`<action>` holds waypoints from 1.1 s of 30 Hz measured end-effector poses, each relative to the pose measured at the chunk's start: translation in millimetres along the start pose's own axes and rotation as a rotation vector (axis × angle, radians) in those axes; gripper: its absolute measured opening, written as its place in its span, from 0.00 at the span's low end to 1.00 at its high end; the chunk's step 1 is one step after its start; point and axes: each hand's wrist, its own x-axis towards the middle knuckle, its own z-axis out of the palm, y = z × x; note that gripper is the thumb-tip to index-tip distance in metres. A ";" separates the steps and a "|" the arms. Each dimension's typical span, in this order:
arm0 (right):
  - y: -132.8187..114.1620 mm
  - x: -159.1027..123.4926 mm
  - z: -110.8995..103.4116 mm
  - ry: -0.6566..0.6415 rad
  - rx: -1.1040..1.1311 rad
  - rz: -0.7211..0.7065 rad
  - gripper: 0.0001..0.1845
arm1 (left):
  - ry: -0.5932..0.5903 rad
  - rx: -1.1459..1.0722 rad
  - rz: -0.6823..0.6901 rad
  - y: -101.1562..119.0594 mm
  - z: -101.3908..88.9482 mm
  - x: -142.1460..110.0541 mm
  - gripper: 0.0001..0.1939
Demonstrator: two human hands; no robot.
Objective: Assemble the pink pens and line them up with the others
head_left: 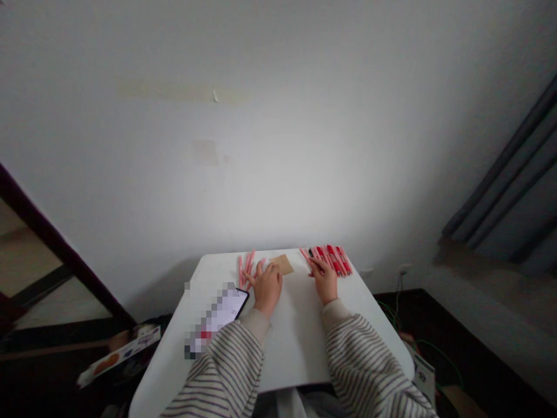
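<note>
I have both hands at work among slim pens near the far edge of the white bench (296, 348). My left hand (268, 288) is over the loose pink pens (240, 270) towards the far left corner, its fingers spread and bent down among them. My right hand (326, 283) is at the near left side of the row of pink and red pens (343, 261) by the far right corner, with thumb and forefinger drawn close together at the end of a slanting pink pen (304, 253).

I can't tell whether my right grip is closed on that pen or only touches it. Nor can I tell whether my left grip pinches one of the loose pens, as my own fingers hide the contact.

The row is packed side by side, so I judge that handling a single pen there calls for a fine fingertip pinch, with little sideways push on its neighbours. The loose pens have gaps between them and look easier to get at.

A brown card (284, 265) lies between the two groups, at the far edge and just beside my left hand. The phone (228, 306) lies aslant towards the left edge, near my left sleeve (226, 360). Both forearms reach forward from the near edge, wrists low over the bench, my right sleeve (369, 354) angling inward from the right.
</note>
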 end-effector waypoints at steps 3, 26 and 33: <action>3.1 2.1 -0.6 -0.040 -0.106 -0.088 0.19 | 0.004 0.002 0.018 -0.8 -1.0 -1.0 0.13; -12.8 -13.0 -20.9 -0.308 -0.272 -0.143 0.10 | 0.010 -0.112 0.066 8.1 -1.4 5.9 0.11; -10.5 -13.5 -40.4 -0.256 -0.567 -0.410 0.13 | 0.009 -0.131 0.031 16.0 3.7 11.5 0.11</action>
